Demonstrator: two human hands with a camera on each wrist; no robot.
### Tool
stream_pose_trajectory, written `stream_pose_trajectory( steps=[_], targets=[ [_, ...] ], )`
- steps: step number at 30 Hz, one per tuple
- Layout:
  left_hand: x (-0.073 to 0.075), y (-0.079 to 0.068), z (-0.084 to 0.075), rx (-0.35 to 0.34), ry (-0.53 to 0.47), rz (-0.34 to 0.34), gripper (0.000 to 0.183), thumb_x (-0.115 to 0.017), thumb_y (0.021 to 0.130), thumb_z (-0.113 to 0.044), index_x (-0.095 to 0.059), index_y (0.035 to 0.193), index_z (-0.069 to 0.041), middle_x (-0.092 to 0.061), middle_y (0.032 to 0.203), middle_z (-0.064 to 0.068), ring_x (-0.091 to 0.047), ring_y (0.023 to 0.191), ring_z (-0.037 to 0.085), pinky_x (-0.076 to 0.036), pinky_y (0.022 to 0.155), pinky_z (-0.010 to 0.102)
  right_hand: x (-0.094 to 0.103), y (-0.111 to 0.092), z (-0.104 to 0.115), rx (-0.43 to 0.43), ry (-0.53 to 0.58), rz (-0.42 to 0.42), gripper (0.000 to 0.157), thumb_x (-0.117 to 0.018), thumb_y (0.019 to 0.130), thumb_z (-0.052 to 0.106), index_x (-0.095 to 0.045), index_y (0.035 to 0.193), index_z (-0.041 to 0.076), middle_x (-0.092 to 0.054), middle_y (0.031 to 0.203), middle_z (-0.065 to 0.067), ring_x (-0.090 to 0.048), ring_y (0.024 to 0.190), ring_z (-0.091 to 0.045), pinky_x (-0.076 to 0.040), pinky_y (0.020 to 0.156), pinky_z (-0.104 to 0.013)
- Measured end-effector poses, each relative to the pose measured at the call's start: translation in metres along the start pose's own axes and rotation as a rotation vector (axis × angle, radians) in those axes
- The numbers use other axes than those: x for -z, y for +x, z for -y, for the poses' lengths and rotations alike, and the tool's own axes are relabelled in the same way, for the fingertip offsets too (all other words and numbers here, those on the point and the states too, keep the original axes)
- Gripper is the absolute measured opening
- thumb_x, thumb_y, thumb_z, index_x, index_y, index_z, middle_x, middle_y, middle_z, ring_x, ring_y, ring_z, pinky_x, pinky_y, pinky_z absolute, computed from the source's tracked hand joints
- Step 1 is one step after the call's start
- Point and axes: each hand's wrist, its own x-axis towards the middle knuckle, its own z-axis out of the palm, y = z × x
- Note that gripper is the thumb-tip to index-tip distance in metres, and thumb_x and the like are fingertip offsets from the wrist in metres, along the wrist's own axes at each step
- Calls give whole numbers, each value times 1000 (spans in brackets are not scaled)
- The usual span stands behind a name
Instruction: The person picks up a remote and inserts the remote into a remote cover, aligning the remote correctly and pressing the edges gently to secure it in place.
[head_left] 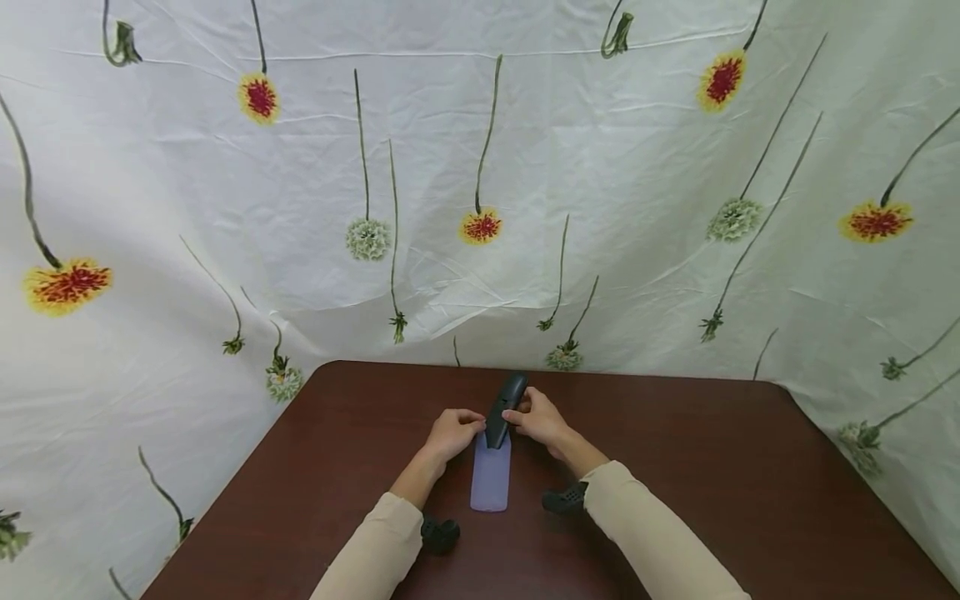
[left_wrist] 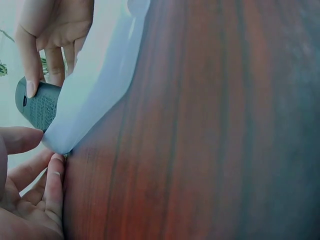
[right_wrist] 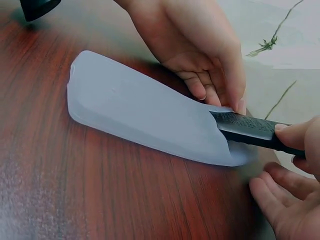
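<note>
A dark remote control (head_left: pixel 504 410) with fine printed text on it is partly inside a translucent whitish sleeve (head_left: pixel 491 479), seen close up in the right wrist view as a pale pouch (right_wrist: pixel 145 107) lying on the table. My right hand (head_left: pixel 542 419) grips the outer part of the remote between thumb and fingers. On the other side, my left hand (head_left: pixel 452 433) pinches the edge of the sleeve's open end, thumb above and fingers below. The left wrist view shows a small port in the end of the remote (left_wrist: pixel 42 105). The part inside the sleeve is mostly hidden.
The dark red-brown wooden table (head_left: pixel 337 433) runs out on all sides of the hands. Black wrist devices (head_left: pixel 440 536) sit under both sleeves. Behind the table hangs a white cloth (head_left: pixel 600 167) printed with flowers.
</note>
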Motion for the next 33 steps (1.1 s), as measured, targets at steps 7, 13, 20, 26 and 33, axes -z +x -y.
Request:
stream_pose_trajectory(
  steps=[7,13,20,26,33],
  targets=[
    [5,-1,2,-4,-65,36,23,-69,100,-17,-75,117,-3,-66,125,13,-57,121,34,-43,103,55,-4,-5,-1,-10,122,91,49,-53,109,7,-28,150,1,-56,131,-34,-62,119,-47,-53,95,-55],
    [9,-1,2,-4,-130,48,21,-72,97,-14,-75,115,-2,-69,112,9,-63,107,26,-46,99,49,-6,-6,-2,-9,199,77,60,-53,108,5,-21,158,3,-55,136,-34,-61,120,-46,-52,97,-54],
    [13,3,0,3,-233,84,34,-75,96,-18,-70,122,4,-71,112,11,-67,102,23,-52,95,44,0,-8,6,8,277,54,48,-55,107,3,-33,149,5,-63,128,-29,-68,109,-36,-55,89,-48],
    [12,4,-5,28,-296,178,43,-71,100,-27,-66,125,9,-65,123,17,-65,109,28,-52,99,46,9,-10,15,43,310,26,49,-56,106,3,-35,151,6,-62,130,-29,-68,108,-34,-56,88,-48],
    [8,1,-18,-31,-371,164,35,-71,101,-23,-67,121,6,-70,110,14,-69,97,23,-57,90,44,20,-16,27,84,320,46,53,-56,106,2,-33,154,5,-57,136,-31,-66,114,-36,-53,95,-53]
  ],
)
